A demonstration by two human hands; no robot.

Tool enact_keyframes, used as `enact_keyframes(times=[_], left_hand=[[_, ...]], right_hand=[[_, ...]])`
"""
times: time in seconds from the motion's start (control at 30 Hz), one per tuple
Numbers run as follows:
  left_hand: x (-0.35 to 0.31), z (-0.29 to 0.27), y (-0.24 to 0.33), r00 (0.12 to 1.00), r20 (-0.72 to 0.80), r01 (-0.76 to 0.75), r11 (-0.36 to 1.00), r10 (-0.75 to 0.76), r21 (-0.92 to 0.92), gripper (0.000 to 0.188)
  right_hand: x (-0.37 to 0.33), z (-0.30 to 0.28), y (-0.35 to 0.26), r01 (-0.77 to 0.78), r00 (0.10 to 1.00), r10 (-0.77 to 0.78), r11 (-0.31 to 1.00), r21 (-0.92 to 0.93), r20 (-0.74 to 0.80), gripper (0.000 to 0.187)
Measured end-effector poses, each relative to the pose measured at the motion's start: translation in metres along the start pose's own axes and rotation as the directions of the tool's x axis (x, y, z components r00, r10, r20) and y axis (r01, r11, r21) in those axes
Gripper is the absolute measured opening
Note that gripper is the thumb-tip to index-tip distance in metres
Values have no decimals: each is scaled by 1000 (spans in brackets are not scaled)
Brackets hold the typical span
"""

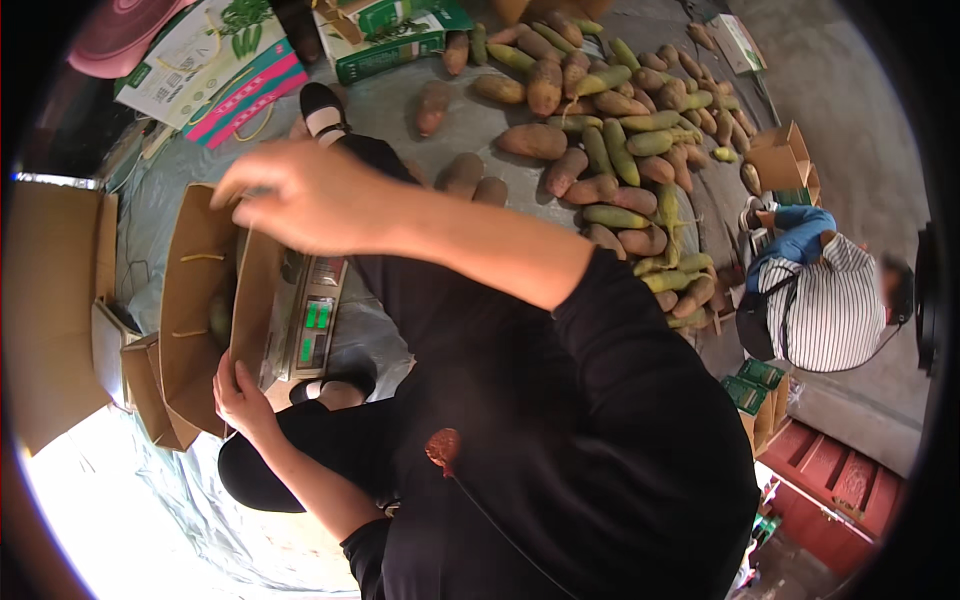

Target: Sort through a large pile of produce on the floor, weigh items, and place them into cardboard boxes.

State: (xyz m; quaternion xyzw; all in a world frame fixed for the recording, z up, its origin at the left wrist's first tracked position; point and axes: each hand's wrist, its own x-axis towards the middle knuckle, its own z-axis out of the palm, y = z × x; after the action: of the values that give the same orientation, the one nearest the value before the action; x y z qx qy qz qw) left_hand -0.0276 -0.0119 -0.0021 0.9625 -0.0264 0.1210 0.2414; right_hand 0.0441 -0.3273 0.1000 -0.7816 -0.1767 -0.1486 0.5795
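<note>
Two hands, left hand (240,395) and right hand (300,195), grip one brown cardboard box (195,300) on one scale (312,320)

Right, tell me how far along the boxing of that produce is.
Early, it seems. Done: the open brown cardboard box sits on the grey weighing scale, and one greenish item shows inside. In hand: the left hand steadies the box's near edge, while the right hand reaches over its top. Left: a large pile of brown tubers and green gourds remains on the floor.

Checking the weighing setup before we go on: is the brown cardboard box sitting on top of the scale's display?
No. The cardboard box sits beside the scale, whose green-lit display stays uncovered to its right.
</note>
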Motion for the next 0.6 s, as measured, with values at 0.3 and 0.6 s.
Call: enact_keyframes(times=[0.3,0.6], left_hand=[[-1,14,-9,1000,-28,16,995,-13,99,23],[-4,10,-10,998,-43,53,974,-45,222,25]], right_hand=[[-205,-208,133,-718,677,546,637,-280,-494,28],[-429,-191,190,-869,310,845,66,-490,-436,24]])
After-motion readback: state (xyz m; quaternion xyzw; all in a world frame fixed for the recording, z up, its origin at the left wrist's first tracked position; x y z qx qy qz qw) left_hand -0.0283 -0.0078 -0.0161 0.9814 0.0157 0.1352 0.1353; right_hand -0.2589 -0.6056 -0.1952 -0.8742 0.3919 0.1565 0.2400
